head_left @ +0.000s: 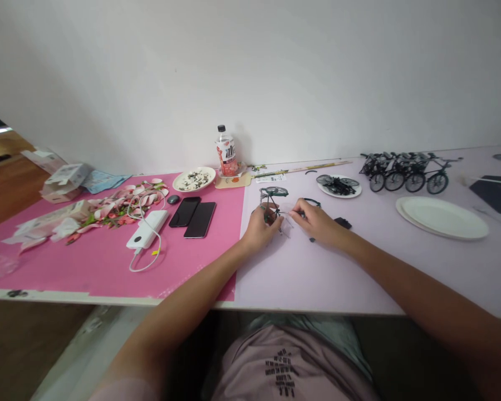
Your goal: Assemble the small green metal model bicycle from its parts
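Note:
My left hand [261, 225] is closed around a small dark model bicycle [274, 192], whose wheel points up above the fingers. Close on its right, the fingers of my right hand [309, 220] are pinched at a thin piece beside the bicycle frame; what exactly they hold is too small to make out. A dark curved part [313, 201] shows just behind my right hand, and a small black piece [343, 223] lies to its right on the pale table half.
Farther right are a plate of black parts [339, 192], a row of model bicycles [404, 175] and white oval plates [451, 218]. Behind stands a bottle [226, 153]. Leftward lie phones [200, 220], a power bank [147, 229], petals [121, 206] and a bowl [194, 180].

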The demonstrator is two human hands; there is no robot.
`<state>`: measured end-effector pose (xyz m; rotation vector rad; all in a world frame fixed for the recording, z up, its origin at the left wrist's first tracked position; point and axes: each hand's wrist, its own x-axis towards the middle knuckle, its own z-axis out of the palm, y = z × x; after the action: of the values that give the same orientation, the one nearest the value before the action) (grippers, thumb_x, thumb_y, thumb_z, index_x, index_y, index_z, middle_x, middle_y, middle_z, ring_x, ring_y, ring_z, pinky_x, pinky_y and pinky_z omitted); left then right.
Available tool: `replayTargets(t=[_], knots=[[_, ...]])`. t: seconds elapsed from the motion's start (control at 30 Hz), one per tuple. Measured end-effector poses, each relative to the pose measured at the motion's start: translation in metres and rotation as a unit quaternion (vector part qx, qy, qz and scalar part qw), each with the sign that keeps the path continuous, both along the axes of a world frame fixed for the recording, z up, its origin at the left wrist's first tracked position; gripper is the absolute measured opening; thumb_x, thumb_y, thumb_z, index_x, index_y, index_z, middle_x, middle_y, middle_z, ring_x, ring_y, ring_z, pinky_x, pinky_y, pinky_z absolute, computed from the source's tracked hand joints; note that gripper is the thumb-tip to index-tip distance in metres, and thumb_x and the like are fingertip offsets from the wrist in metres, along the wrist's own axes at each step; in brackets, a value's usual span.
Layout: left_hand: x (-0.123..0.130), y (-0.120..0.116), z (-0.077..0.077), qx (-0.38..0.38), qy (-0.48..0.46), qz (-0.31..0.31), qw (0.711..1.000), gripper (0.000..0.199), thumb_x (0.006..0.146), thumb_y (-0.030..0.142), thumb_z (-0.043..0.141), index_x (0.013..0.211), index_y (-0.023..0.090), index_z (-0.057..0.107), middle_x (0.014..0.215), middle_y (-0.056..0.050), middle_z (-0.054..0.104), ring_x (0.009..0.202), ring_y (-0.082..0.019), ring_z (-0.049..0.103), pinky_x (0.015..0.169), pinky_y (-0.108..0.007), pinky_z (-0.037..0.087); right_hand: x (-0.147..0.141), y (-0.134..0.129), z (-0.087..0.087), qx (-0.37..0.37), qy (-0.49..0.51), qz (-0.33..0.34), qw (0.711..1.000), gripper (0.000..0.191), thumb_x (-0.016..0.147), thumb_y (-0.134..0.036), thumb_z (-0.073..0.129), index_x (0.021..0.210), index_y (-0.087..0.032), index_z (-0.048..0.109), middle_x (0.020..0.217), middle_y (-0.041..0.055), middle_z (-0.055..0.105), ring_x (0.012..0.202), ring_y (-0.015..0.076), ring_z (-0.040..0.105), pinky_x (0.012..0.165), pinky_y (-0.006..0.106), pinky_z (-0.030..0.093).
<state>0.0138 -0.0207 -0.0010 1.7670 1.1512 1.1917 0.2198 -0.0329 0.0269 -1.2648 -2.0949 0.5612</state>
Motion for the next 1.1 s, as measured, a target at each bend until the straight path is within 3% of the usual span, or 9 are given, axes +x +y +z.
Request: replayTargets(t=[0.3,0.57,0.77,1.0,1.1], knots=[[-0.001,-0.0013,0.0018,0.011,0.007,-0.017,1.0,0.032,0.088,0.026,0.071,0.116,0.019,0.057,0.078,0.003,0.055,0.071,-0.012,0.054,0.072,-0.026,0.045,-0.0029,-0.0024,0.005,0.013,-0.01,-0.008,1.0,0.03,0.104,-0.046,0.044,0.082,-0.026,0.044,0.069,-0.0004,0.057,0.065,0.0197,0.053,0.061,0.031,0.039],[-0.0013,0.0028,0.0002,0.013,-0.001,0.001,1.0,0.032,0.088,0.024,0.071,0.116,0.018,0.058,0.08,0.002,0.056,0.072,-0.012,0.054,0.072,-0.025,0.045,-0.001,0.002,-0.0031,0.005,0.014,0.017,1.0,0.017,0.102,-0.043,0.048,0.099,-0.026,0.05,0.095,0.0031,0.069,0.08,0.0207,0.062,0.071,0.032,0.046],[-0.0011,0.0002,0.0021,0.008,-0.016,-0.02,1.0,0.033,0.087,0.025,0.072,0.116,0.018,0.058,0.078,0.004,0.054,0.071,-0.012,0.054,0.072,-0.025,0.046,-0.0013,0.0013,-0.001,0.021,0.01,0.009,1.0,0.021,0.102,-0.043,0.048,0.092,-0.025,0.049,0.086,0.0021,0.066,0.072,0.0197,0.058,0.066,0.031,0.043],[-0.0002,-0.0024,0.0038,0.019,-0.009,-0.024,0.999,0.032,0.088,0.025,0.071,0.117,0.018,0.057,0.079,0.003,0.055,0.072,-0.012,0.054,0.072,-0.025,0.046,-0.0041,0.0011,-0.0006,0.03,0.02,0.001,0.999,0.036,0.105,-0.046,0.042,0.076,-0.026,0.037,0.066,-0.0029,0.048,0.064,0.0185,0.047,0.063,0.032,0.035],[0.0003,-0.004,0.0063,0.023,-0.008,-0.021,0.999,0.031,0.089,0.024,0.07,0.117,0.018,0.057,0.079,0.003,0.055,0.072,-0.012,0.054,0.073,-0.026,0.047,-0.0038,0.003,-0.0021,0.026,0.039,-0.004,0.999,0.034,0.104,-0.047,0.042,0.078,-0.026,0.042,0.07,-0.0022,0.053,0.065,0.0183,0.049,0.064,0.032,0.036]])
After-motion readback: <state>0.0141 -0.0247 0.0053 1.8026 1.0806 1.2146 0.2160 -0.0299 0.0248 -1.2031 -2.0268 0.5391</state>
